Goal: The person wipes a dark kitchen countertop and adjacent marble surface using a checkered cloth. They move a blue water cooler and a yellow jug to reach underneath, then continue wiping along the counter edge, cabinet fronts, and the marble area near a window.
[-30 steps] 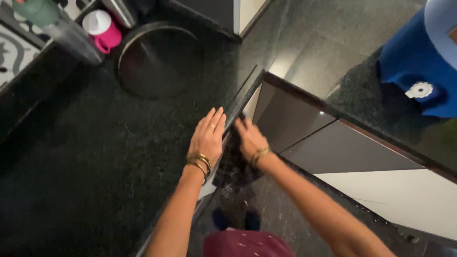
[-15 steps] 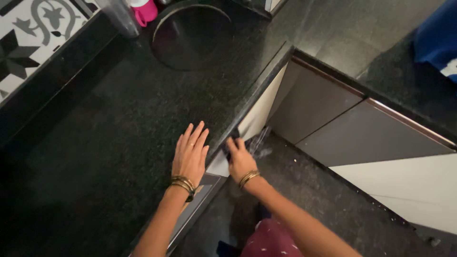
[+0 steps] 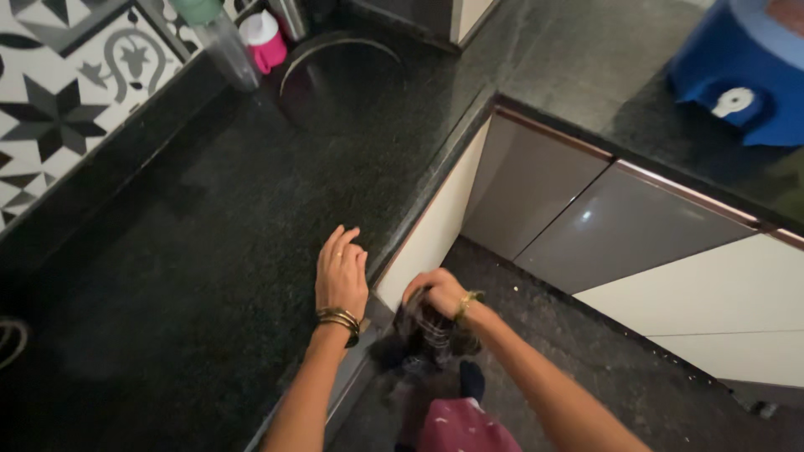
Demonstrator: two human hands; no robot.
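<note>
Right hand (image 3: 435,293) has dropped below the counter edge (image 3: 435,180), fingers clenched on a dark checked cloth (image 3: 429,335) against the cabinet front. Left hand (image 3: 341,276) remains flat, fingers extended, on the black countertop (image 3: 209,243).

Black granite countertop (image 3: 167,251), pink cup (image 3: 266,38).

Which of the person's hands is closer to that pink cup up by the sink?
The left. The left hand lies flat on the black countertop, on the same surface as the pink cup. The right hand is off the counter's edge, lower down, gripping a dark cloth.
</note>
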